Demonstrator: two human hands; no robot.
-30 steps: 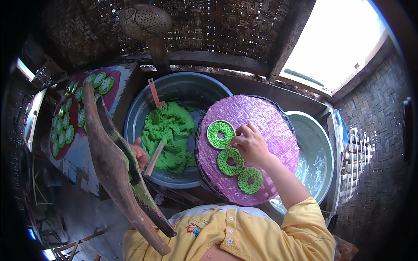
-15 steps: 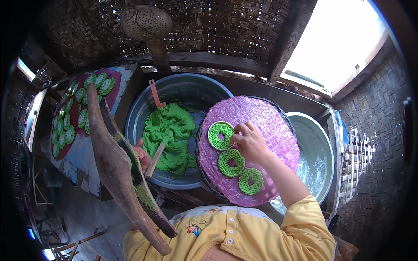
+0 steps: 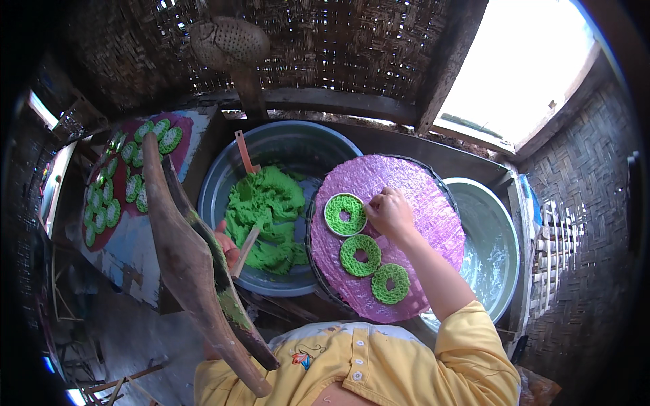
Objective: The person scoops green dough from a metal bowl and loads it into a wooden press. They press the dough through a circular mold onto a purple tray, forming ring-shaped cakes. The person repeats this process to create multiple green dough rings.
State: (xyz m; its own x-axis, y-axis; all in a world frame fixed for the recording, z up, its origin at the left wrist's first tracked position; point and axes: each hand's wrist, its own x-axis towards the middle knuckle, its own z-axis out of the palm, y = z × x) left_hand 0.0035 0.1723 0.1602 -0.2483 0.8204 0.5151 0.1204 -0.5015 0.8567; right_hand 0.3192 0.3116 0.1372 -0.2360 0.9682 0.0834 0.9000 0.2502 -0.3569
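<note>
A long two-armed wooden press (image 3: 186, 254), smeared with green dough along its inner edge, slants across the left in front of my left hand (image 3: 231, 245). That hand grips it, most of the fingers hidden behind the wood. Beside the hand, a flat wooden stick (image 3: 246, 250) leans over the green dough (image 3: 267, 216). My right hand (image 3: 391, 215) is closed in a pinch at the right edge of a ring mould (image 3: 328, 218), and whatever the fingertips hold is hidden. Inside the mould lies a green lacy dough ring (image 3: 346, 203); two more (image 3: 360, 256) lie below it on the round pink sheet (image 3: 413, 183).
The dough sits in a large grey-blue basin (image 3: 215, 159) with an orange-handled tool (image 3: 244, 152). At right stands a pale basin (image 3: 491, 237) holding water. Several finished green rings (image 3: 112, 213) lie on a dark red sheet at far left. A perforated ladle (image 3: 230, 42) hangs on the woven wall.
My right hand has shifted slightly right, and its fingers have curled in more tightly. My left hand and the press have barely moved. The dough rings stay in place.
</note>
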